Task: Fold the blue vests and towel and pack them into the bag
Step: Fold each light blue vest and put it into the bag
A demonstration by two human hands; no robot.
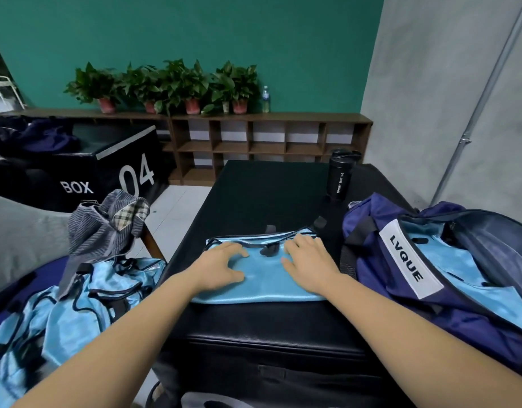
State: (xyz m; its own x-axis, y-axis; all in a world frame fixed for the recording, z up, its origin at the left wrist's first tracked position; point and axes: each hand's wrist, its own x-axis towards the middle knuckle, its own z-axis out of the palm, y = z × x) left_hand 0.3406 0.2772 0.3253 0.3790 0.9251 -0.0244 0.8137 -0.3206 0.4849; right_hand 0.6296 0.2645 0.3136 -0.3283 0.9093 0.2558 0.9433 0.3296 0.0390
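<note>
**While both hands point(221, 265) rest on a folded vest point(262, 285), the bag point(401, 307) lies open beside it**

As the head view shows, the folded light-blue vest lies flat at the near middle of the black surface point(268, 195), its dark-trimmed edge on the far side. The left hand lies palm down on the vest's left half, fingers spread and lightly arched, tips on the cloth. The right hand point(308, 265) lies palm down on the right half, fingers nearly straight and reaching the far trimmed edge. Neither hand plainly grips or pinches the fabric; both press on it.

The navy bag sits on the right of the surface, just beside the vest, with a white label point(408, 259) reading "LVQUE". Its mouth is open and light-blue fabric point(459, 260) shows inside.

To the left, off the surface, a loose heap of blue vests point(77, 304) lies crumpled. A striped grey cloth point(104, 228) with a plaid patch lies over the top of that heap.

A black sport bottle point(340, 175) stands upright at the far right of the surface, behind the bag. Beyond are a black box point(92, 172) marked "BOX 04", a brown cubby shelf point(268, 139), and potted plants point(165, 83) along the shelf top.
</note>
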